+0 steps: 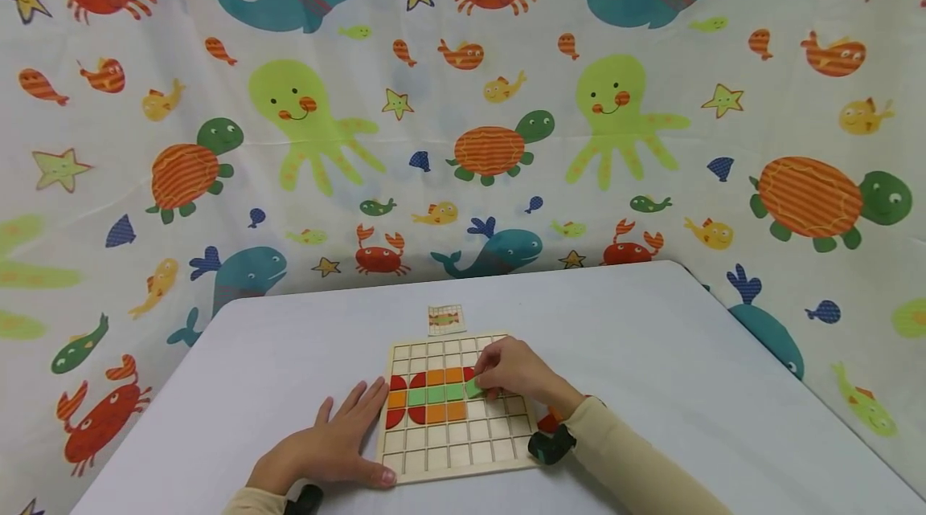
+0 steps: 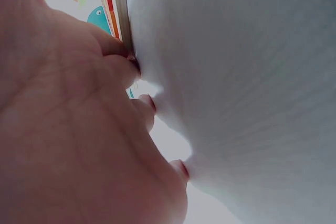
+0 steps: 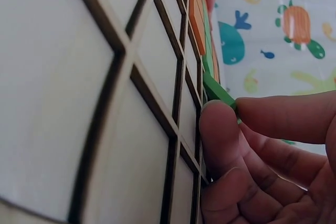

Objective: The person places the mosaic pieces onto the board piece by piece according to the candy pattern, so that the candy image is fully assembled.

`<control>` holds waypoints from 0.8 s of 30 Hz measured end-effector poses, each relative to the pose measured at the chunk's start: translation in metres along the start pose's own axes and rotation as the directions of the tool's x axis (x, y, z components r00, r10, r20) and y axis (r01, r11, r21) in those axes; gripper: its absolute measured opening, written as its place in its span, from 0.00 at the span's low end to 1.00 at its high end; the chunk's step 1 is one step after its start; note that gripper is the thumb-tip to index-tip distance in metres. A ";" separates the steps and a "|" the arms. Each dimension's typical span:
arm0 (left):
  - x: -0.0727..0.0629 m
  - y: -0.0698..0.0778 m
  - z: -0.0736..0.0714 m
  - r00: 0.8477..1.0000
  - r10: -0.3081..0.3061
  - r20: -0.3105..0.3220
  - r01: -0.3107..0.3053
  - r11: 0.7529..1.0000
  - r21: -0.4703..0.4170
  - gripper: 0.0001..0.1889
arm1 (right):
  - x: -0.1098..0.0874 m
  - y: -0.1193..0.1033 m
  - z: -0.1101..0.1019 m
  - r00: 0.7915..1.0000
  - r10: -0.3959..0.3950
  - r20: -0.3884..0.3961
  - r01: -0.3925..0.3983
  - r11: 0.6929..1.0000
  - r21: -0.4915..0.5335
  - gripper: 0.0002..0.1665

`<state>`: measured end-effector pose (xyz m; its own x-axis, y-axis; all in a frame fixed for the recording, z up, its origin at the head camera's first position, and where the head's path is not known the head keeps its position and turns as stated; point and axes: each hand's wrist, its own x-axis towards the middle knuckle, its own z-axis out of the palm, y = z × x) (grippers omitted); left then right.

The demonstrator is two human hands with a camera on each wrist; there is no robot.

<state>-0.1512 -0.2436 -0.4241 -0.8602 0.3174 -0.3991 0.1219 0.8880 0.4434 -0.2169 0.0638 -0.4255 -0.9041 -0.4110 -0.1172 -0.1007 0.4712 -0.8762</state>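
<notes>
A wooden grid board (image 1: 481,453) lies on the table with red rounded, orange and green tiles set in several cells. My right hand (image 1: 522,374) pinches a green tile (image 3: 219,93) between thumb and fingers. The tile tilts at the board's surface, just right of a row of green tiles (image 1: 436,394). Part of a red tile (image 1: 469,373) shows behind the fingers. My left hand (image 1: 336,436) rests spread along the board's left edge, its thumb on the front left corner. In the left wrist view, its fingers (image 2: 123,69) touch the board's side.
Behind the board lies a small card (image 1: 445,320) printed with a coloured grid pattern. Loose red and orange pieces (image 1: 548,423) lie right of the board, partly hidden by my right wrist. A white table (image 1: 311,338) extends to a sea-animal curtain (image 1: 434,234).
</notes>
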 end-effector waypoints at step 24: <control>0.000 0.000 0.001 1.000 0.003 -0.001 -0.003 1.000 -0.003 0.70 | -0.003 0.000 0.004 0.998 -0.061 0.030 0.065 0.986 -0.155 0.05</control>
<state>-0.1506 -0.2432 -0.4246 -0.8606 0.3197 -0.3965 0.1232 0.8860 0.4469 -0.2126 0.0617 -0.4266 -0.8834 -0.4622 -0.0771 -0.2224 0.5584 -0.7992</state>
